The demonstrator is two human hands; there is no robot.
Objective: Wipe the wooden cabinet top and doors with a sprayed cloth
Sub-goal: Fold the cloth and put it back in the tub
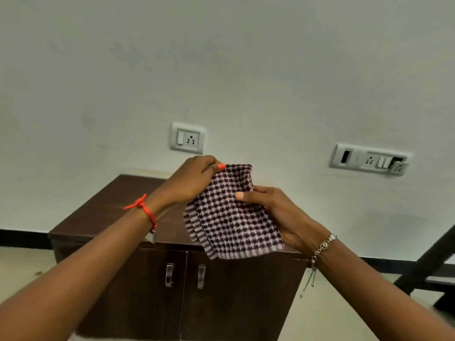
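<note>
My left fingers (216,168) pinched the checked cloth (234,222) by its corner, right fingers (246,195) gripping its side, above the wooden cabinet (110,207); readying it, I judged, wiping next

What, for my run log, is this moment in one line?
left hand: pinches checked cloth top edge | right hand: holds cloth's right side | cloth: held up over cabinet | doors: closed

Looks like a plain indoor room, home or small office, can't tell which. Going by bare pale painted wall (221,70) with white single switch-and-socket plate (187,138) and wider white multi-switch plate (369,159), black skirting band (22,238), pale floor (19,267). Also low dark brown wooden two-door cabinet (118,207) with curved metal handles (170,274) against wall, dark furniture frame (430,262) at right.
</note>
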